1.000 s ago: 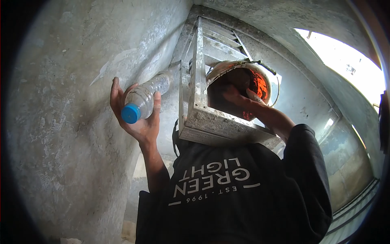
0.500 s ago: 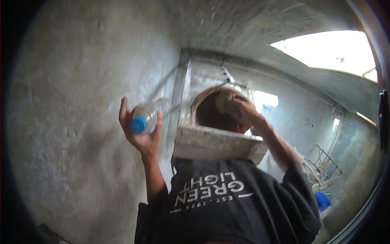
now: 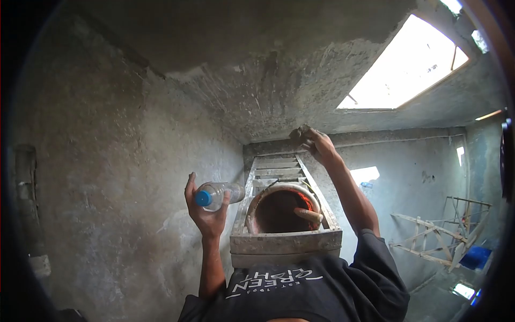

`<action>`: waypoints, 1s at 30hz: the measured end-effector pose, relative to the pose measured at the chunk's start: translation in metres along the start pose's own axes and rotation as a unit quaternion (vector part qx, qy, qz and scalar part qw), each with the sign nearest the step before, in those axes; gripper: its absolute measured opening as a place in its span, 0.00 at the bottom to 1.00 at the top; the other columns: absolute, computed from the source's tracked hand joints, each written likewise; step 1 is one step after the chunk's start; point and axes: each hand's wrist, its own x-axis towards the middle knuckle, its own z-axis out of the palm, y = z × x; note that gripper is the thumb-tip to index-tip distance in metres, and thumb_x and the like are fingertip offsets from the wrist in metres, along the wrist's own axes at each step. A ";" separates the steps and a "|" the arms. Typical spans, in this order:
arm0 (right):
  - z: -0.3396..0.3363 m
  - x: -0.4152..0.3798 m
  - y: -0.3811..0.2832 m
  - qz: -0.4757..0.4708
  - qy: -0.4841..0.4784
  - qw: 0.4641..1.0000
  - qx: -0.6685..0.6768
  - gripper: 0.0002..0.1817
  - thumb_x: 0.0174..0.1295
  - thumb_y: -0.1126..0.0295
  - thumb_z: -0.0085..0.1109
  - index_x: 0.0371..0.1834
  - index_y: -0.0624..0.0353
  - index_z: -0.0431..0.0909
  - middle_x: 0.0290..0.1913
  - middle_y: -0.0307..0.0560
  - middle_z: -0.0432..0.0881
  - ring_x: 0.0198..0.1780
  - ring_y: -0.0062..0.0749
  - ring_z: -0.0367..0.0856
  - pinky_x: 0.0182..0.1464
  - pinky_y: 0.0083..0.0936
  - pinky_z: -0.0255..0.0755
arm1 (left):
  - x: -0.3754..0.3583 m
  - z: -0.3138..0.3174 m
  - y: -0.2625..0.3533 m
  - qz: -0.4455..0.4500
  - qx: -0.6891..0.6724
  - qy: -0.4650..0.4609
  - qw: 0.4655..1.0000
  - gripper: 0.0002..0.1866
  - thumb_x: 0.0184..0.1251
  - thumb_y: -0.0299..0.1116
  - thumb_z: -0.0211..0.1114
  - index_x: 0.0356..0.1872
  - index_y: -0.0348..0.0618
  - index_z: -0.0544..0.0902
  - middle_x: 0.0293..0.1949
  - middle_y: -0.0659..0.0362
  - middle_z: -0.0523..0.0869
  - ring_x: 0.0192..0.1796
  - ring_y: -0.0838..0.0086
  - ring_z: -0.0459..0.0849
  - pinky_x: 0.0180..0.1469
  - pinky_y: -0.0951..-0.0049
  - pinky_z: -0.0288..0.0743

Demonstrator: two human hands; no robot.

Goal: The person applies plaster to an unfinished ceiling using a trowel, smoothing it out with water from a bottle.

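Clear plastic bottle (image 3: 216,194), between 7 and 8 o'clock, gripped by left hand (image 3: 208,219). Bucket (image 3: 251,216), 5 o'clock, at stepladder (image 3: 286,242). Grey clump (image 3: 300,131), 2 o'clock, pinched in right hand (image 3: 321,147). Step, judged: carrying clump overhead; next move calls for a firm pinch.

the left hand (image 3: 208,217) cradles a blue-capped bottle (image 3: 216,193) near the bucket (image 3: 254,209); the right hand (image 3: 322,147) holds a grey lump (image 3: 300,132).

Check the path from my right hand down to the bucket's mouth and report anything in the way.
Mostly clear: nothing visible hangs between the right hand and the bucket. At its mouth, though, a stubby handle juts over the right side. The left hand and its bottle are off to the left.
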 end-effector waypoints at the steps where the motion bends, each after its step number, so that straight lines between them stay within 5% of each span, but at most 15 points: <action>1: -0.003 0.012 -0.002 -0.008 0.000 1.000 0.009 0.10 0.68 0.71 0.57 0.48 0.66 0.77 0.46 0.51 0.85 0.45 0.37 0.86 0.47 0.29 0.82 | 0.001 0.003 -0.003 0.021 0.020 -0.017 0.999 0.31 0.53 0.32 0.77 0.56 0.32 0.73 0.69 0.46 0.68 0.72 0.50 0.67 0.74 0.51 0.59; 2: -0.005 0.024 -0.005 -0.011 0.000 1.000 0.011 0.10 0.68 0.71 0.57 0.48 0.66 0.77 0.46 0.51 0.85 0.45 0.37 0.86 0.47 0.29 0.82 | 0.005 0.007 -0.006 0.043 0.040 -0.034 0.998 0.38 0.55 0.32 0.76 0.66 0.32 0.68 0.69 0.47 0.68 0.71 0.53 0.68 0.74 0.53 0.59; 6: -0.016 0.076 -0.015 -0.013 0.041 0.997 0.071 0.11 0.65 0.76 0.56 0.46 0.73 0.76 0.45 0.58 0.85 0.47 0.42 0.86 0.52 0.32 0.81 | 0.018 0.026 -0.012 0.049 0.036 -0.071 0.996 0.37 0.54 0.31 0.76 0.65 0.31 0.70 0.69 0.47 0.68 0.71 0.53 0.69 0.73 0.52 0.61; 7: -0.006 0.076 -0.024 -0.038 0.048 0.995 0.076 0.10 0.65 0.77 0.55 0.45 0.74 0.77 0.44 0.59 0.84 0.47 0.43 0.86 0.51 0.32 0.82 | 0.023 0.034 -0.005 0.012 -0.009 -0.046 0.999 0.20 0.51 0.34 0.79 0.41 0.35 0.81 0.66 0.43 0.70 0.71 0.46 0.67 0.72 0.48 0.60; 14: 0.010 0.131 -0.061 -0.097 0.055 0.986 0.127 0.11 0.64 0.79 0.52 0.45 0.77 0.74 0.47 0.64 0.82 0.47 0.48 0.85 0.54 0.35 0.82 | 0.035 0.061 -0.022 -0.013 -0.033 -0.082 0.996 0.21 0.49 0.34 0.79 0.42 0.36 0.81 0.67 0.42 0.69 0.70 0.46 0.68 0.71 0.47 0.61; 17: 0.014 0.157 -0.073 -0.129 0.095 0.976 0.147 0.13 0.64 0.79 0.52 0.48 0.78 0.72 0.51 0.65 0.80 0.50 0.50 0.83 0.55 0.38 0.81 | 0.037 0.070 -0.027 -0.017 -0.064 -0.082 0.994 0.24 0.49 0.35 0.79 0.45 0.37 0.81 0.66 0.41 0.69 0.70 0.43 0.68 0.73 0.38 0.53; 20: 0.022 0.171 -0.084 -0.071 0.073 0.987 0.123 0.14 0.66 0.75 0.52 0.51 0.74 0.71 0.53 0.64 0.79 0.53 0.50 0.82 0.59 0.43 0.80 | 0.040 0.072 -0.031 0.000 -0.036 -0.094 0.995 0.25 0.49 0.37 0.80 0.46 0.38 0.80 0.67 0.41 0.69 0.71 0.42 0.67 0.73 0.35 0.49; 28: 0.036 0.199 -0.105 -0.206 0.030 0.974 0.084 0.19 0.69 0.68 0.52 0.59 0.69 0.74 0.54 0.57 0.82 0.54 0.44 0.83 0.61 0.36 0.78 | 0.039 0.069 -0.038 -0.029 -0.048 -0.085 0.995 0.25 0.48 0.36 0.79 0.47 0.39 0.80 0.68 0.42 0.68 0.72 0.43 0.66 0.74 0.34 0.47; 30: 0.046 0.201 -0.118 -0.224 0.086 0.971 0.006 0.19 0.69 0.67 0.56 0.57 0.68 0.75 0.52 0.53 0.84 0.52 0.38 0.84 0.61 0.33 0.78 | 0.038 0.067 -0.043 -0.015 -0.038 -0.096 0.995 0.25 0.48 0.36 0.80 0.47 0.40 0.80 0.68 0.42 0.68 0.72 0.43 0.66 0.74 0.35 0.47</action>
